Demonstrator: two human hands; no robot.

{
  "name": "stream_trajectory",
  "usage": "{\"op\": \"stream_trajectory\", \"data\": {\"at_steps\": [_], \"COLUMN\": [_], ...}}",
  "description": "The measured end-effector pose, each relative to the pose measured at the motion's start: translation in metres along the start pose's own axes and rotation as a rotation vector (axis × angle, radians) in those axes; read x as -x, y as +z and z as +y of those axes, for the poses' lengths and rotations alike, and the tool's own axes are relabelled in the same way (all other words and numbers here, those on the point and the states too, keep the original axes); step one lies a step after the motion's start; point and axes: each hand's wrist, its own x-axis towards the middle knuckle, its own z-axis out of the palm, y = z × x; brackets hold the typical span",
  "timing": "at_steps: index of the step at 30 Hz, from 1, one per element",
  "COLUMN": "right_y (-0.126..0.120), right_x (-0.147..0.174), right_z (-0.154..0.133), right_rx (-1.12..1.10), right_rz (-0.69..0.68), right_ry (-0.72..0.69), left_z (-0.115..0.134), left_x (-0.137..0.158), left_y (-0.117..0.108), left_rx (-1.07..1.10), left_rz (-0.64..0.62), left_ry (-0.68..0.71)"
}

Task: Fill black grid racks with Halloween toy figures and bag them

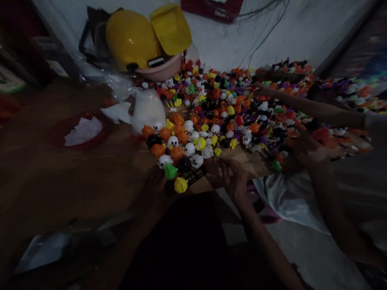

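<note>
A black slotted rack (pixel 196 175) at the table's front edge carries rows of small plastic figure heads, among them a yellow one (pixel 180 185), a green one (pixel 171 171) and a white skull-like one (pixel 196 161). My left hand (pixel 155 187) is beside the rack's left end; deep shadow hides its fingers and whether they grip it. To the right of the rack, my right hand (pixel 234 179) is at the table edge below the loose figures, its fingers apart and nothing visible in them.
A big pile of mixed coloured figures (pixel 229 108) spreads towards the wall. Another person's hand (pixel 263 89) reaches into it, their other hand (pixel 310 151) lower. At left stands a red dish (pixel 101 135) of paper slips; behind, a yellow helmet (pixel 131 38) rests on a pink basin (pixel 166 69).
</note>
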Motion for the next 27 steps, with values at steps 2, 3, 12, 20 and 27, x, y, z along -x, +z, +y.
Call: {"op": "stream_trajectory", "data": {"at_steps": [2, 3, 12, 20, 27], "right_y": [-0.003, 0.0, 0.059, 0.049, 0.035], "right_x": [-0.044, -0.066, -0.142, -0.126, -0.143], "right_z": [0.022, 0.032, 0.07, 0.063, 0.058], "right_rx": [0.143, 0.193, 0.429, 0.282, -0.11], "right_rz": [0.036, 0.033, -0.157, -0.142, -0.169], "right_ry": [0.037, 0.052, 0.178, 0.075, 0.146], "left_z": [-0.001, -0.002, -0.002, 0.007, 0.014], "left_x": [-0.002, -0.004, 0.005, 0.002, -0.004], "left_y": [0.002, 0.003, 0.007, 0.005, 0.005], "left_rx": [-0.041, -0.06, -0.118, -0.11, -0.116], "left_rz": [-0.058, -0.087, -0.127, -0.064, -0.053], "left_ry": [-0.027, -0.043, -0.196, -0.253, -0.236]}}
